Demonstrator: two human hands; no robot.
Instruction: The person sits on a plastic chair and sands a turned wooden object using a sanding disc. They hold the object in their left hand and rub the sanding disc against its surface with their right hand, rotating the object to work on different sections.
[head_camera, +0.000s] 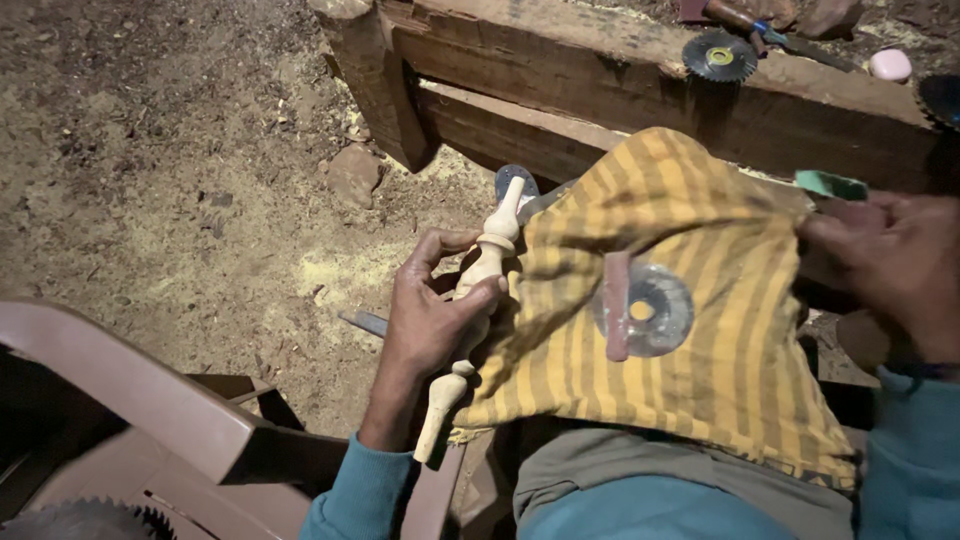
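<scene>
My left hand (428, 322) grips a pale turned wooden spindle (482, 262), held upright and tilted slightly right beside my knee. A yellow striped cloth (690, 380) is draped over my lap. On the cloth lie a round grey disc (655, 310) with a yellow centre and a reddish flat strip (616, 305). My right hand (895, 265) is at the right edge, fingers closed on a small green piece (832, 184) that is partly hidden.
A heavy wooden beam bench (560, 90) crosses the top, with a toothed saw blade (719, 56), a tool and a pink lump (890, 64) on it. Sawdust-covered dirt ground lies left. A brown plastic chair arm (140, 390) is at lower left.
</scene>
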